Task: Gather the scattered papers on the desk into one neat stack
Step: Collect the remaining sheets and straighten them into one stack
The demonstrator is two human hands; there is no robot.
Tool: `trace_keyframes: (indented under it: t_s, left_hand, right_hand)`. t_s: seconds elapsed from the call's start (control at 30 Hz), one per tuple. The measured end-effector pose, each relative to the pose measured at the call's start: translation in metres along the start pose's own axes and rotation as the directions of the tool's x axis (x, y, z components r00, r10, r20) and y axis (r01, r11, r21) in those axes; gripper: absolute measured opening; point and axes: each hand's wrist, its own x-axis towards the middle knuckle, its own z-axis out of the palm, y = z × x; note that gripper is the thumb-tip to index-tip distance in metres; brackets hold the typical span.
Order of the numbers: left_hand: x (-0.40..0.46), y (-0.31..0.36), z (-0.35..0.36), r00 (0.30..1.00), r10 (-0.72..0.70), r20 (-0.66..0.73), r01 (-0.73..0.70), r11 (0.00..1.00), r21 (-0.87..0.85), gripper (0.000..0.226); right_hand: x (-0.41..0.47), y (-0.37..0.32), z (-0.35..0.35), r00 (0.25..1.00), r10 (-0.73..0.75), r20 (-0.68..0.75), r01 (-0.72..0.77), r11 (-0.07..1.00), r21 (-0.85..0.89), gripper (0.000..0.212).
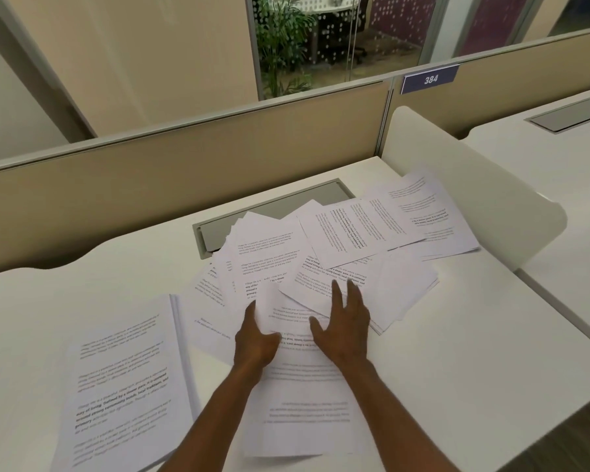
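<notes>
From the head camera, a sheet is being gripped along its left edge by the left hand, thumb on top, its long axis running away from the body. The right hand, fingers spread flat, is being pressed on the scattered papers just beyond that sheet. The stack is lying left of the sheet, nearer the left hand
</notes>
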Motion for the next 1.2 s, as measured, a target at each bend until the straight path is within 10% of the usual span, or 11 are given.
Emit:
trace_keyframes:
  t_s: [0.17, 0.53, 0.63, 0.77, 0.97, 1.2]
  left_hand:
    - [0.013, 0.005, -0.02, 0.999, 0.048, 0.023, -0.048, 0.999, 0.007, 0.084]
    - [0.052, 0.007, -0.033, 0.991, -0.093, 0.097, 0.12, 0.933, -0.339, 0.051]
    - [0.054, 0.012, -0.031, 0.995, -0.042, 0.093, 0.064, 0.966, -0.25, 0.043]
    - [0.053, 0.011, -0.028, 0.992, 0.048, 0.117, -0.072, 0.974, 0.216, 0.089]
    - [0.052, 0.007, -0.024, 0.989, 0.083, 0.121, -0.118, 0.943, 0.312, 0.09]
    - [0.064, -0.005, -0.037, 0.982, 0.035, 0.186, -0.063, 0.988, 0.143, 0.093]
  right_hand:
    - [0.039, 0.0, 0.004, 0.922, -0.163, 0.351, 0.236, 0.956, -0.176, 0.079]
    - [-0.053, 0.014, 0.018, 0.885, -0.444, 0.139, 0.459, 0.881, -0.114, 0.043]
    - [-0.085, 0.004, 0.015, 0.846, -0.488, 0.216, 0.504, 0.863, -0.027, 0.047]
    - [-0.085, -0.012, 0.004, 0.736, -0.628, 0.255, 0.601, 0.778, 0.182, 0.044]
    - [0.043, -0.009, -0.007, 0.981, -0.111, -0.159, 0.149, 0.957, 0.25, 0.039]
    - [0.145, -0.006, -0.008, 0.973, 0.046, 0.225, 0.005, 0.976, -0.219, 0.06]
